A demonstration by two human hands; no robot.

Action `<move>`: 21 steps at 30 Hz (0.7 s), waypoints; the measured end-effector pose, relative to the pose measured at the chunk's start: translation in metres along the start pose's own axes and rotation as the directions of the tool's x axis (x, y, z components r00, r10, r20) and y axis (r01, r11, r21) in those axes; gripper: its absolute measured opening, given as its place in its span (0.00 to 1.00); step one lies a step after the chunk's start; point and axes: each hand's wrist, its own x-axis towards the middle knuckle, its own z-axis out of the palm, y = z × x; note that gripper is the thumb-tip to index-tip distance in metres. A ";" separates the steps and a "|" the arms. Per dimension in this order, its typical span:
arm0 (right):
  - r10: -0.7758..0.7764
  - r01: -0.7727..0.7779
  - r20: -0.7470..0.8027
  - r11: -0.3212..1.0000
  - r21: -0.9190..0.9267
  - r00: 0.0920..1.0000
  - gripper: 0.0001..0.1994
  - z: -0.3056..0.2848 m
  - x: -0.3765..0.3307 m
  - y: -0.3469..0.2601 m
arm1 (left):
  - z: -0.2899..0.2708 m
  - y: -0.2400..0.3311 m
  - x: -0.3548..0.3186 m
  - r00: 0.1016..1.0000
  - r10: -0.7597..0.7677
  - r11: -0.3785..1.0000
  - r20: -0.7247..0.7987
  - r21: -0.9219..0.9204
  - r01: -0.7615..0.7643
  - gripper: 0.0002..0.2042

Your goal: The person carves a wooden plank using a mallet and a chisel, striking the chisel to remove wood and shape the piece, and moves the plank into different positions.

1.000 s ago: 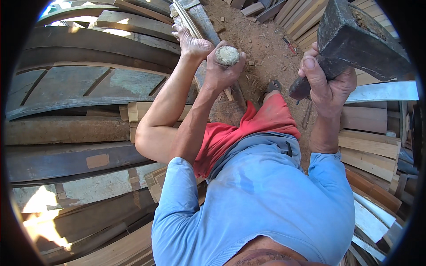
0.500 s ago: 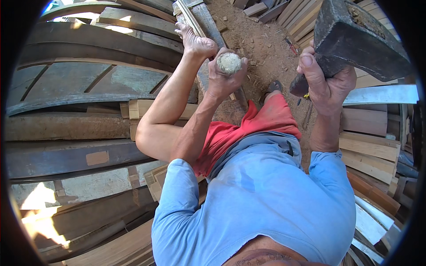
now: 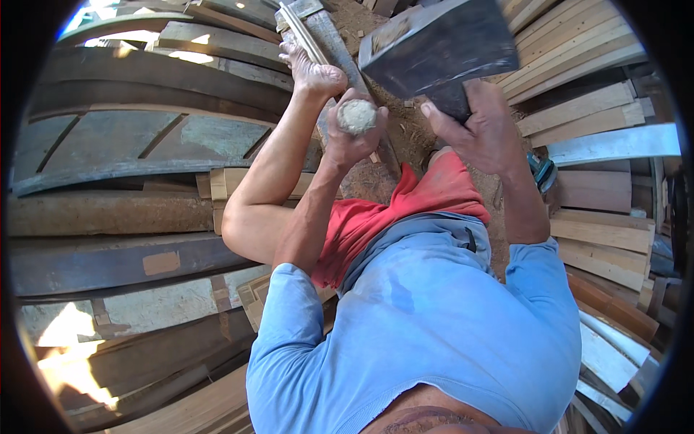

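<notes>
Gripping a pale round-topped wooden peg (image 3: 357, 116), the left hand (image 3: 348, 139) is closed tight round it, fingers wrapped and only the blunt top showing; just left of it a bare foot (image 3: 311, 71) presses on a long grey wooden plank (image 3: 340, 45) that runs beneath both; the right hand (image 3: 486, 130), raised just beside the peg, is clenched on the short neck of a heavy dark grey wedge-shaped tool head (image 3: 437, 45), which hangs above and right of the peg, apart from it; curved dark weathered boards (image 3: 144, 137) crowd the left edge, pale stacked timber slats (image 3: 585, 108) the right, leaving a narrow strip of sawdust-strewn ground (image 3: 412, 134) between; two hands, one peg, one tool head, one foot.
</notes>
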 end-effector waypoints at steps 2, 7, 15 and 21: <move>-0.142 0.149 -0.166 0.988 0.034 0.976 0.10 0.004 0.009 -0.009 | -0.002 -0.005 -0.006 0.999 -0.023 0.999 -0.030 -0.035 0.022 0.10; -0.287 0.324 0.185 0.921 -0.216 0.940 0.13 0.019 0.010 0.018 | -0.012 -0.010 -0.017 0.992 0.104 0.985 0.070 0.131 -0.112 0.09; 0.132 -0.135 0.101 0.991 0.024 0.986 0.13 0.005 0.000 0.026 | 0.003 -0.010 0.004 0.999 -0.045 0.999 0.010 0.028 0.045 0.08; 0.111 -0.067 -0.185 0.971 0.229 0.976 0.10 -0.005 0.006 0.016 | 0.039 0.008 0.027 0.986 -0.027 0.994 0.164 0.106 0.009 0.09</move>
